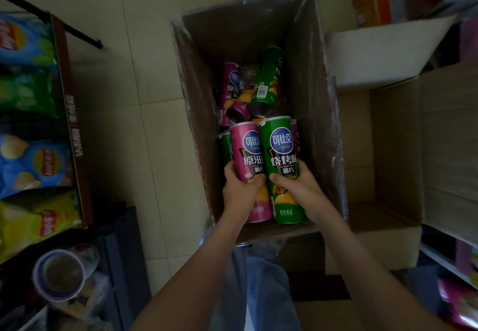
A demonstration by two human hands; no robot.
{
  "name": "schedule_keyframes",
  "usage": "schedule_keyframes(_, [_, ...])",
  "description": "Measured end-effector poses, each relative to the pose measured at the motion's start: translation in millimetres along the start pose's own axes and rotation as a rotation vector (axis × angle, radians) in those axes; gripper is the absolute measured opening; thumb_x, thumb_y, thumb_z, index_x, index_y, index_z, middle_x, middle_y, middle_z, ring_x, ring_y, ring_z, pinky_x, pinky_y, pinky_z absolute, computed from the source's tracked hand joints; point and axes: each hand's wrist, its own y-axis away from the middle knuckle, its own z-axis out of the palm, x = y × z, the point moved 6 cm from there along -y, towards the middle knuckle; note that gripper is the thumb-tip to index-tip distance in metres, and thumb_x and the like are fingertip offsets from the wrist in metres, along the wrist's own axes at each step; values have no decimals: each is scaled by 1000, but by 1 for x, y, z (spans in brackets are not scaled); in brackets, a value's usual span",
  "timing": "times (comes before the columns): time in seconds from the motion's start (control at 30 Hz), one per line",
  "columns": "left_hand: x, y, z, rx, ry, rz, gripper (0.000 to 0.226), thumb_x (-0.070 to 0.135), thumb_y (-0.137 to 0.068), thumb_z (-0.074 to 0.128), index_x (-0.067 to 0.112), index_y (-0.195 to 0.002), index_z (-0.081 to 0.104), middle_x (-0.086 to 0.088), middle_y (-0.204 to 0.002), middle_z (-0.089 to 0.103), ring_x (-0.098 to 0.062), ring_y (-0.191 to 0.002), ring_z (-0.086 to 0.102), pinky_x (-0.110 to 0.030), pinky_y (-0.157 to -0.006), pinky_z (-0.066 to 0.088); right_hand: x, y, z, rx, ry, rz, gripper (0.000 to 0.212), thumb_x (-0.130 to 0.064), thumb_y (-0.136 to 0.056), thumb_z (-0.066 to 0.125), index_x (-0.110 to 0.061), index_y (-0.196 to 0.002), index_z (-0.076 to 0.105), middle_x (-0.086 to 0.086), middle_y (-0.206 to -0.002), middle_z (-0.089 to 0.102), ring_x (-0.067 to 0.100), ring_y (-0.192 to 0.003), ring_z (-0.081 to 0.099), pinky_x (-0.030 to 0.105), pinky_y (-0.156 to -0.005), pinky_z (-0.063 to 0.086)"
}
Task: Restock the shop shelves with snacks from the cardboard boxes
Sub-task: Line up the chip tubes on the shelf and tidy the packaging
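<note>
While the big brown cardboard box (196, 92) stands open on the floor (155, 46), a tall round pink snack can (248, 160) is gripped by the left hand (239, 193) and a tall round green snack can (282, 154) by the right hand (301, 188). Both are held side by side, touching, over the box's near end. Deeper inside, loose cans (267, 79) are seen lying. At the left, bright chip bags (28, 167) are stacked.
</note>
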Motion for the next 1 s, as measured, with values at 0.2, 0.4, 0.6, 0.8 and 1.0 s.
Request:
schedule_keyframes(0.2, [79,80,-11,-284,126,105,71,7,-79,76,24,-138,39,-3,-115,65,-17,-94,68,-29,-73,57,-69,98,-37,56,-79,-80,58,-14,-79,77,-23,-125,43,-5,-102,63,11,-84,65,23,-63,51])
schedule_keyframes(0.4, [172,218,-10,-571,48,300,78,10,-68,83,22,-134,42,-8,-119,63,-18,-95,66,-26,-70,57,-117,252,-80,186,-340,-217,52,-10,-77,77,-23,-120,51,6,-109,69,21,-90,70,39,-77,56])
schedule_keyframes(0.6, [217,359,5,-797,-84,460,77,18,-61,81,24,-130,46,-7,-122,64,-25,-109,64,-39,-89,54,-134,398,-130,267,-523,-416,55,-4,-77,74,-20,-123,50,3,-109,69,20,-92,70,36,-77,57])
schedule_keyframes(0.8, [183,503,34,-1038,-206,573,91,27,-51,88,23,-130,44,-4,-120,67,-25,-109,65,-41,-88,53,-79,539,-184,366,-497,-550,77,-16,-69,79,-21,-135,40,3,-117,67,16,-93,70,36,-81,56])
schedule_keyframes(1.0, [86,638,61,-1237,-298,737,98,15,-66,87,36,-143,31,-1,-126,63,-18,-111,64,-35,-83,56,35,686,-216,579,-476,-786,94,1,-84,69,-49,-138,10,-16,-125,55,7,-103,65,23,-75,56])
